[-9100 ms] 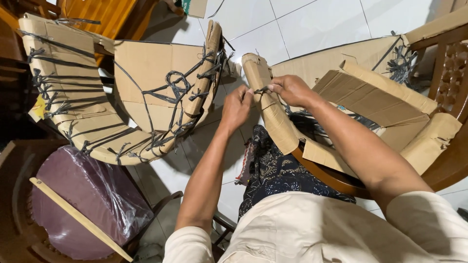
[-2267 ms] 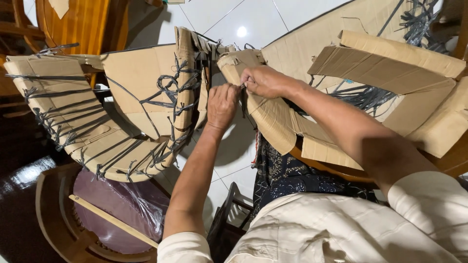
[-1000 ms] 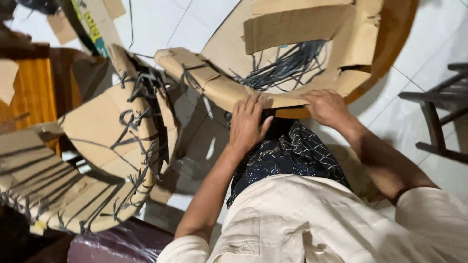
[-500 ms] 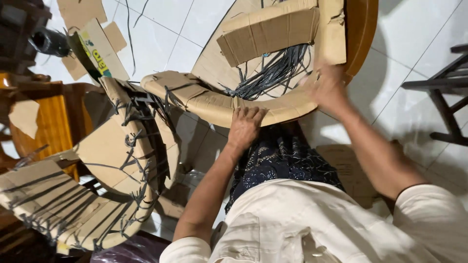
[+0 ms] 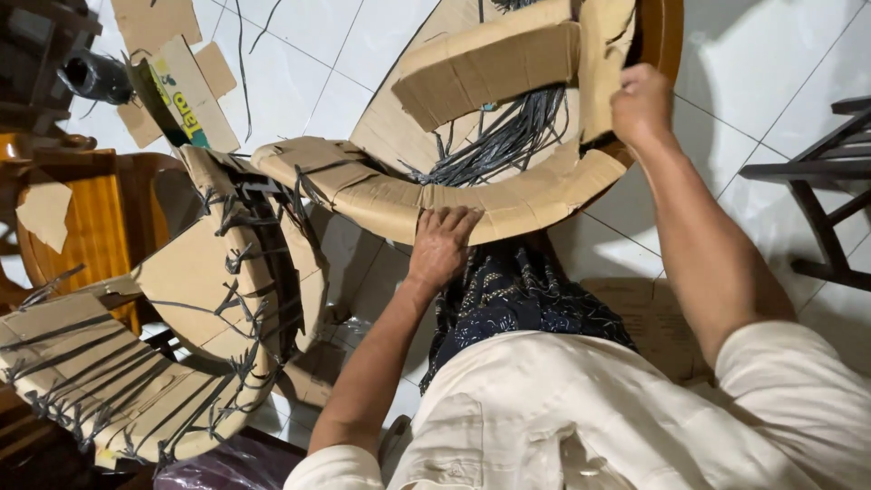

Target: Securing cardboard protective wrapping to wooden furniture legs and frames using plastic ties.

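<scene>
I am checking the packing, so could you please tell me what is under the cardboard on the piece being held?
Under the cardboard wrapping, a polished wooden rim shows at the upper right, by the right hand. Dark strapping lies over it. The left hand presses the curved edge; the rest is covered.

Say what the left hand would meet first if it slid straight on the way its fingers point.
The left hand already lies flat on the curved cardboard-wrapped rim; going on, it would likely meet the dark straps bunched behind, though depth is unclear.

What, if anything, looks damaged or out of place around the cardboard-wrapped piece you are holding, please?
The cardboard wrapping under the left hand is torn open, and a bundle of dark straps hangs loose from it. Cardboard scraps lie scattered on the tiled floor. The right hand grips the edge.
</scene>
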